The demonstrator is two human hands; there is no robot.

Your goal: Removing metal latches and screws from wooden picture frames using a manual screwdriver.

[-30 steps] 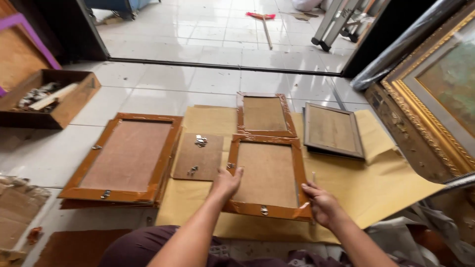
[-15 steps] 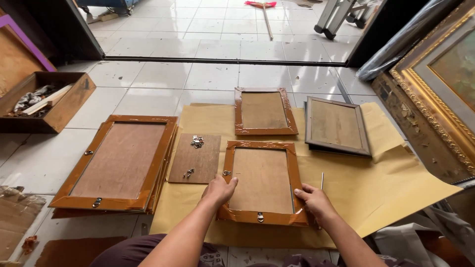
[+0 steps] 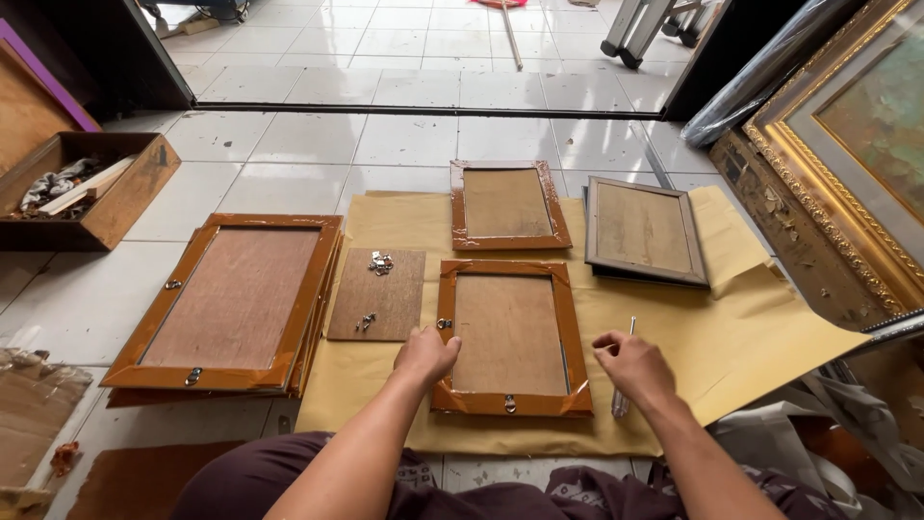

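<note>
A small orange-brown wooden frame (image 3: 510, 400) lies back-side up on yellow paper (image 3: 760, 337) in front of me. My left hand (image 3: 426, 356) grips its left rail near the bottom corner, thumb on the inner edge. My right hand (image 3: 633, 366) is just off the frame's right side, fingers curled over a screwdriver (image 3: 631, 327) lying on the paper. The metal shaft sticks out beyond the fingers and the handle shows below the wrist.
A thin board (image 3: 377, 294) with small metal clips lies left of the frame. A stack of larger frames (image 3: 231, 299) is further left. Two more frames, one brown (image 3: 505, 204) and one grey (image 3: 643, 231), lie beyond. A gilded painting frame (image 3: 847, 144) leans right; a wooden box (image 3: 87, 188) stands far left.
My right hand has moved off the frame's lower right corner and onto the screwdriver beside it. My left hand stays on the left rail. The camera has tilted slightly.
</note>
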